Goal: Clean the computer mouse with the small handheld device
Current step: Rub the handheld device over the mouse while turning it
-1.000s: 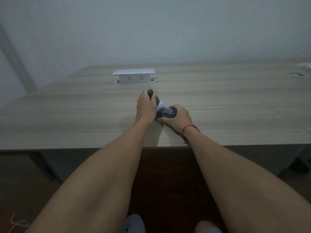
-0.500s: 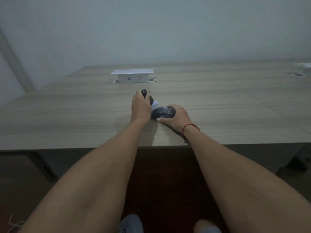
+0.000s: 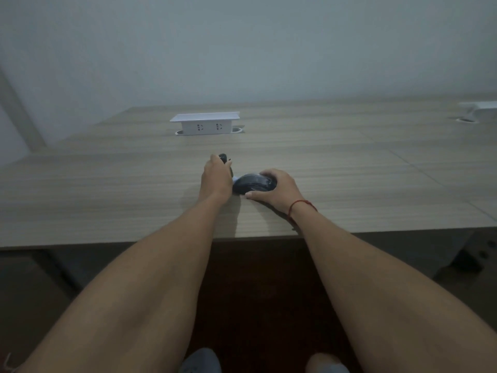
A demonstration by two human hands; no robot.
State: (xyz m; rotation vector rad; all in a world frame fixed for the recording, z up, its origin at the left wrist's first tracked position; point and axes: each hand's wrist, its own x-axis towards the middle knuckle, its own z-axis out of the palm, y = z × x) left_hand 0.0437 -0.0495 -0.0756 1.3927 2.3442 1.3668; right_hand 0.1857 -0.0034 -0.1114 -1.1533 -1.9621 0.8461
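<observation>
Now one mouse (image 3: 254, 183), one device (image 3: 224, 159), two hands.

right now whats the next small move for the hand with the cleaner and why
Probably sweep the small handheld device in the left hand rightward over the mouse. Its pale tip sits at the mouse's left edge, and the right hand steadies the mouse on the table.

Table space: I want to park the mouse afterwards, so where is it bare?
Bare wood runs right of the right hand towards the far-right white fitting, and left of the left hand. It is crowded between the hands, around the mouse and handheld device; the socket box sits behind.
</observation>
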